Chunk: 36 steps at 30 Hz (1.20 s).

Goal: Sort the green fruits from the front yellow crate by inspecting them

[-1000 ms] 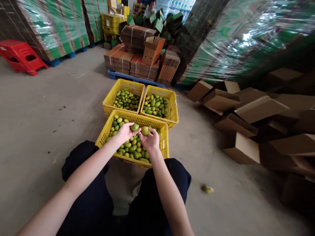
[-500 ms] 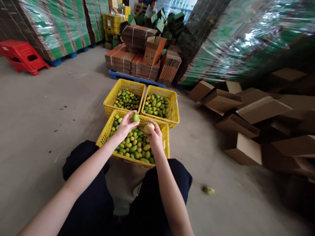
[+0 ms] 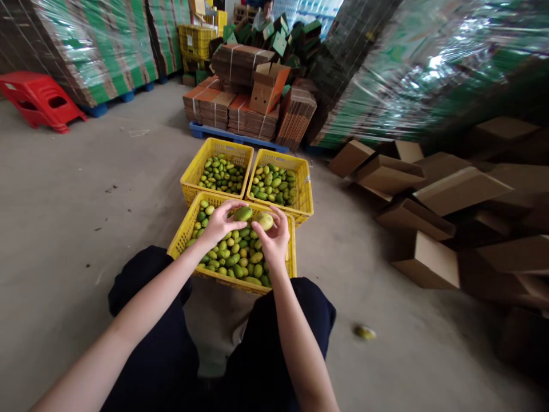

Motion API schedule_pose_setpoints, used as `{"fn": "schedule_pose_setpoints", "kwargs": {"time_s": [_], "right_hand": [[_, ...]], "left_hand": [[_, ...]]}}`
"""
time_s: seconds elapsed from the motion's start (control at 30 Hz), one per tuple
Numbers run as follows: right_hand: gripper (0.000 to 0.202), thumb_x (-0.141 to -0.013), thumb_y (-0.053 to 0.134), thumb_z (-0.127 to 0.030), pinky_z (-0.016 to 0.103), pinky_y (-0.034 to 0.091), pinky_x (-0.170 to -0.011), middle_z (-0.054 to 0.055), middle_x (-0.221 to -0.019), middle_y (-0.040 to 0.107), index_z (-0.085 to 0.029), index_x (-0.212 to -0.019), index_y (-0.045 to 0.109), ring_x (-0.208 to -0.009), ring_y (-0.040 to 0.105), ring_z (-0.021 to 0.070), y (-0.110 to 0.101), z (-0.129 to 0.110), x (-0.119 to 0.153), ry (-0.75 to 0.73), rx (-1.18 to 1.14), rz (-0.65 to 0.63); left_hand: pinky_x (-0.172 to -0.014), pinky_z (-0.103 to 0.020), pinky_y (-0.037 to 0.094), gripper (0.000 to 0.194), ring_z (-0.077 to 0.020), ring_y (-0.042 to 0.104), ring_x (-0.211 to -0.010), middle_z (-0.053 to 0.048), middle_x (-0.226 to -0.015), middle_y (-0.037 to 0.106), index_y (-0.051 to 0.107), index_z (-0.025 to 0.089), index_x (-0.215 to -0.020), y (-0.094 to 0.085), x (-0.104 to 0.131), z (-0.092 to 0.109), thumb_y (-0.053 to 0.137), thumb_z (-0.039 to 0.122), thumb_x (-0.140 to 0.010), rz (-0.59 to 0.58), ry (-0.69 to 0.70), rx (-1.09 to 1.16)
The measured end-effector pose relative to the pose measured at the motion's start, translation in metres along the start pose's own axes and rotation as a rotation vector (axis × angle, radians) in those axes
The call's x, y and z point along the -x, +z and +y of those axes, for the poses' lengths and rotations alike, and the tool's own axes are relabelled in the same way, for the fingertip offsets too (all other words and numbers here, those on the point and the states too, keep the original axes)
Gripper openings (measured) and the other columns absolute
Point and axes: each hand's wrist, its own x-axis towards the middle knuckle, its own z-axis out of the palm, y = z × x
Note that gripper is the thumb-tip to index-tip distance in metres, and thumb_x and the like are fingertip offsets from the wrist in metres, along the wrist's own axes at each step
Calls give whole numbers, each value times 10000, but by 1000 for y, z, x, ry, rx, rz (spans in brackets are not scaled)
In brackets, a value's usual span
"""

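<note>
Between the thumb and fingers of my left hand point(image 3: 222, 222) is a green mango point(image 3: 243, 214), held on its side. My right hand point(image 3: 274, 236) grips a paler, yellowish mango point(image 3: 264, 221) close beside it. Both hands are above the near yellow crate point(image 3: 182, 236), which holds many green and yellow-green mangoes point(image 3: 234, 260). Behind it stand two more yellow crates, the far left one point(image 3: 193, 171) and the far right one point(image 3: 304, 197), each partly filled with smaller-looking green mangoes.
A loose mango point(image 3: 364, 332) lies on the floor at right. Open cardboard boxes point(image 3: 429, 260) are heaped along the right side. Flattened cartons point(image 3: 253, 123) sit on a blue pallet point(image 3: 206, 131) beyond the crates. A red stool point(image 3: 40, 100) is at left; a person is partly visible at the back.
Both mangoes have been turned in my fingers and now lie more sideways. My right hand has shifted slightly right and its fingers have changed position around the yellowish mango.
</note>
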Motion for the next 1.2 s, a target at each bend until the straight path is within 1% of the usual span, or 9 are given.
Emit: {"fn": "schedule_pose_setpoints", "kwargs": {"time_s": [0.13,0.23,0.3,0.37,0.43,0.53,0.67,0.8,1.2], "right_hand": [[268,-764,676,-406,246,480,-534,0,-958,680,-220,-943,603,-637,600,119,1,-1,-4,362,-386,-28],[249,-778,639,-406,204,337,-363,0,-872,702,-214,-936,618,-448,505,82,1,-3,-8,469,-534,-92],[242,-814,592,-419,197,246,-304,2,-771,694,-196,-899,634,-361,408,61,1,-4,-10,511,-591,-149],[246,-839,554,-401,200,253,-290,2,-684,665,-174,-834,647,-338,375,58,3,-4,-12,544,-660,-178],[197,-836,546,-330,206,390,-355,-1,-632,642,-170,-791,650,-399,480,86,6,-3,-14,575,-752,-125],[108,-790,549,-216,288,578,-660,6,-642,664,-178,-773,649,-686,682,166,14,-1,-17,621,-909,34],[89,-784,577,-238,406,540,-936,16,-770,722,-184,-777,647,-945,704,216,24,2,-20,612,-1102,159],[207,-835,544,-354,422,523,-972,54,-861,741,-179,-833,654,-998,691,216,31,7,-24,650,-1173,216],[250,-844,498,-342,327,509,-983,64,-806,739,-167,-775,661,-888,704,170,35,9,-24,599,-1118,235]], "left_hand": [[-636,-238,528,412,-156,668,-755,-53,-972,704,695,187,-1077,-1,-1,3,653,195,-667,2,-221,267],[-372,-171,372,388,-92,579,-478,-32,-820,687,691,171,-1061,1,-2,2,565,228,-698,9,-287,390],[-299,-160,267,291,-60,493,-375,-15,-711,651,695,139,-968,4,-3,0,554,249,-738,66,-310,436],[-286,-156,263,229,-48,452,-339,-4,-639,622,682,117,-887,8,-4,-1,542,269,-791,137,-365,501],[-341,-151,377,219,-62,501,-378,-7,-602,619,670,110,-853,12,-6,-2,520,268,-836,208,-435,609],[-611,-198,567,205,-116,671,-622,-42,-696,692,673,116,-922,18,-8,-1,493,182,-849,310,-448,836],[-826,-264,575,325,-174,712,-934,-77,-954,746,670,137,-1078,25,-11,-5,483,105,-815,397,-371,1016],[-822,-287,574,320,-196,710,-952,-97,-1020,743,686,123,-1070,31,-13,-14,464,201,-854,418,-382,1099],[-780,-236,549,338,-153,695,-868,-82,-952,744,709,135,-1038,39,-17,-16,438,211,-852,412,-404,1080]]}}
